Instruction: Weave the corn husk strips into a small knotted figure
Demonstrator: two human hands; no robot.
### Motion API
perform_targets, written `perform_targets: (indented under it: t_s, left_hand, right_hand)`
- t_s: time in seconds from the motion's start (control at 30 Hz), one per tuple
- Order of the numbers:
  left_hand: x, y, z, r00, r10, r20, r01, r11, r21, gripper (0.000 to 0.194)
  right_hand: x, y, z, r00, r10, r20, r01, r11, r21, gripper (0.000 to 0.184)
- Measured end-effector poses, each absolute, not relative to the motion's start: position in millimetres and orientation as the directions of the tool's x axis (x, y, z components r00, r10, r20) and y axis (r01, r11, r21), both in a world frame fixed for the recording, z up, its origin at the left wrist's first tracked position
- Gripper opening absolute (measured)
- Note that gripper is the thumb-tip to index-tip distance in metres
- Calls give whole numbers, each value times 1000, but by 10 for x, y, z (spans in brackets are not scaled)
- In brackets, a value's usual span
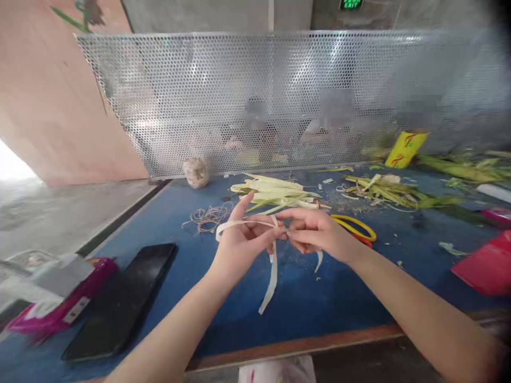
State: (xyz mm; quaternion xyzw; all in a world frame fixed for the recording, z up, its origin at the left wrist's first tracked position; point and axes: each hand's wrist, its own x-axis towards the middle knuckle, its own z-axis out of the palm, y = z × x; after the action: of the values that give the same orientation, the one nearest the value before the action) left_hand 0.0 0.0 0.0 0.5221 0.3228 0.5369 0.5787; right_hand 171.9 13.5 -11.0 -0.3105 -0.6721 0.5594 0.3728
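Observation:
A long pale strip (269,290), which looks like corn husk, loops over the back of my left hand (249,234) and hangs below it. My left hand pinches the strip between thumb and fingers, with the index finger raised. Touching it at the fingertips, my right hand (313,231) is closed in a pinch on the strip material; a short pale end (319,260) dangles under it. The exact crossing of the strips is hidden by the fingers. Behind them lies a pile of pale husks (275,189). Beside my right wrist is a yellow loop handle (361,226) over an orange-red one.
A tangle of thin twine (209,217) and a wrapped ball (196,173) are at left. A black phone (123,298) and a purple package (66,300) lie near left. Greenish husks (395,192), a yellow box (406,149) and a red object (485,263) are right. A perforated metal screen (223,69) stands behind.

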Motion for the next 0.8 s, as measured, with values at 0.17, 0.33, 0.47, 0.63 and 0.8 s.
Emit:
perform_targets:
  t_s: [0.17,0.33,0.47,0.63,0.8]
  left_hand:
    - [-3,20,20,232,964,128,-364,-36,931,77]
    - [8,7,28,253,964,81,-432,37,901,76]
    - [6,6,5,234,968,94,-380,1,925,90]
    - [3,36,-31,164,977,134,-408,-56,911,79]
    - [17,43,-51,130,982,138,-350,-85,933,75]
  right_hand:
    - [1719,125,-104,-523,831,189,19,233,-972,29]
    - [1663,89,-175,-407,827,387,212,498,-841,31]
    - [1637,77,-264,-353,699,622,422,713,-561,43]
    - [1602,39,-292,-378,676,633,613,695,-376,10]
    - [1569,1,-316,-290,721,629,643,634,-430,20]
